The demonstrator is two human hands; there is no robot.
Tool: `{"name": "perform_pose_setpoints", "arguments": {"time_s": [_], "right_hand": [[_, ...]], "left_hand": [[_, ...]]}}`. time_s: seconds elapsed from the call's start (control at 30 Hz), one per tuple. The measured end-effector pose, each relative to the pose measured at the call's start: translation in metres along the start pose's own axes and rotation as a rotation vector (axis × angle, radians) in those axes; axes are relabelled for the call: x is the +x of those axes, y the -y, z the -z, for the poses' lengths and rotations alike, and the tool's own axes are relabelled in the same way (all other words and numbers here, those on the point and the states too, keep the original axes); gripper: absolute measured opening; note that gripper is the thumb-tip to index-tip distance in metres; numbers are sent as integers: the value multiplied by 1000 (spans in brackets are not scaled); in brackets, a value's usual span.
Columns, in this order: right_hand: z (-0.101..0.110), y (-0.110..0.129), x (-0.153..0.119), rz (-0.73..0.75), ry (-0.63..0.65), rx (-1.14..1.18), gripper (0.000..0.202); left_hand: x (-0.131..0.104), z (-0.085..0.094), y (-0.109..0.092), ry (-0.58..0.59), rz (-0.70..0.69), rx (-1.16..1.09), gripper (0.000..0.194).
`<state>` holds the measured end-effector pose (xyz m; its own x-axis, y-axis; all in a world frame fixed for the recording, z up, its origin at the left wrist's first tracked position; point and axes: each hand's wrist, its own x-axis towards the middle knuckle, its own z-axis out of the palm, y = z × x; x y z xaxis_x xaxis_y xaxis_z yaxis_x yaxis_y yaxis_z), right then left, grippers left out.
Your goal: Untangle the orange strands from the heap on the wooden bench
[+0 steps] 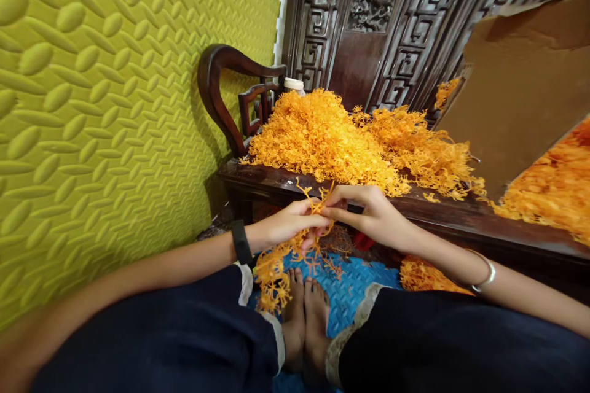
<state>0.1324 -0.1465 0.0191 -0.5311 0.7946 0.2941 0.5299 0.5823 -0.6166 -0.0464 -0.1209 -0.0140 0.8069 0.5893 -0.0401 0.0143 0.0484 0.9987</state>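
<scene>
Between my hands is a bunch of branching orange plastic sprigs (273, 276), its lower end hanging down above my feet. My left hand (295, 224) is closed on the bunch, thumb and fingers pressed together around it. From the right, my right hand (364, 212) pinches a sprig at the top of the same bunch with thumb and forefinger. Some thin tips stick up above the fingers. Just beyond both hands, a large heap of the same orange sprigs (318, 135) lies on the dark wooden bench (295, 181).
A second orange pile (415, 147) lies to the right, beside a large brown cardboard sheet (520, 86). The bench's curved armrest (221, 86) stands at the left, near a yellow-green textured wall (115, 104). A white-lidded container (294, 85) is behind the heap. Blue matting (364, 285) covers the floor.
</scene>
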Motion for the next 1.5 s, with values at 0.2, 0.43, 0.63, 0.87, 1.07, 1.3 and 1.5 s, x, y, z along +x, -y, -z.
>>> {"name": "perform_pose_setpoints", "arguments": {"time_s": [0.2, 0.43, 0.63, 0.87, 1.07, 1.3, 1.5], "right_hand": [[14, 2, -5, -238, 292, 396, 16], [17, -7, -12, -222, 416, 475, 15], [17, -15, -18, -169, 561, 411, 19], [33, -13, -20, -36, 496, 60, 23], [44, -7, -25, -2, 441, -69, 22], [48, -3, -24, 18, 343, -109, 22], [57, -12, -35, 30, 236, -154, 22]], "left_hand": [[-8, 7, -3, 133, 121, 128, 27], [-13, 5, -12, 162, 161, 328, 35], [-13, 3, -14, 302, 101, 462, 33], [-12, -2, -16, 284, 114, 423, 35], [-10, -8, -19, 241, 39, 464, 33], [-8, -11, -23, 162, -64, 529, 35], [-13, -4, -16, 95, -17, 526, 34]]}}
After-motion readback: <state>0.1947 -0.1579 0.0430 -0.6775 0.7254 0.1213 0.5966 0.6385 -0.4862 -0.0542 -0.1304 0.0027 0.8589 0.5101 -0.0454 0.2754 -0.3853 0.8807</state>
